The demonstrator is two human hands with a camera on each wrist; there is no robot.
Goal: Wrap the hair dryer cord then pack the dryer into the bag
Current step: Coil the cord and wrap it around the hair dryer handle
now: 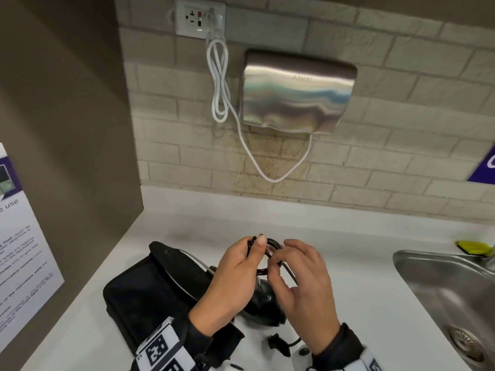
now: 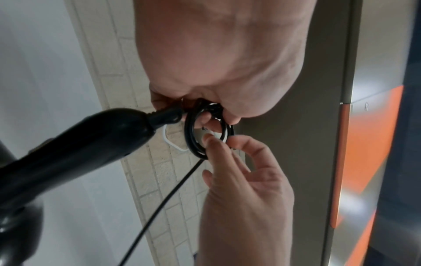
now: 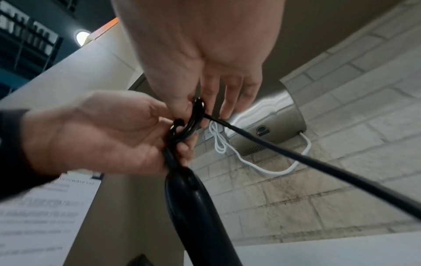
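The black hair dryer (image 1: pixel 263 301) hangs nose down over the white counter, with its handle (image 3: pixel 193 207) pointing up. My left hand (image 1: pixel 251 250) grips the handle's top end and a small coil of the black cord (image 1: pixel 273 243), whose loops (image 2: pixel 193 140) stand out past its fingers. My right hand (image 1: pixel 281 261) pinches the cord at the coil (image 3: pixel 200 108). From there the loose cord (image 3: pixel 318 165) runs down to the plug (image 1: pixel 277 342) lying on the counter. The black bag (image 1: pixel 142 290) lies at the left, partly under my left forearm.
A steel sink (image 1: pixel 442 285) is set into the counter at the right, with a yellow sponge (image 1: pixel 474 247) behind it. On the brick wall hang a steel hand dryer (image 1: pixel 297 95), its white cable (image 1: pixel 222 76) and an outlet (image 1: pixel 199 16). A brown side wall with a poster (image 1: pixel 16 250) closes the left.
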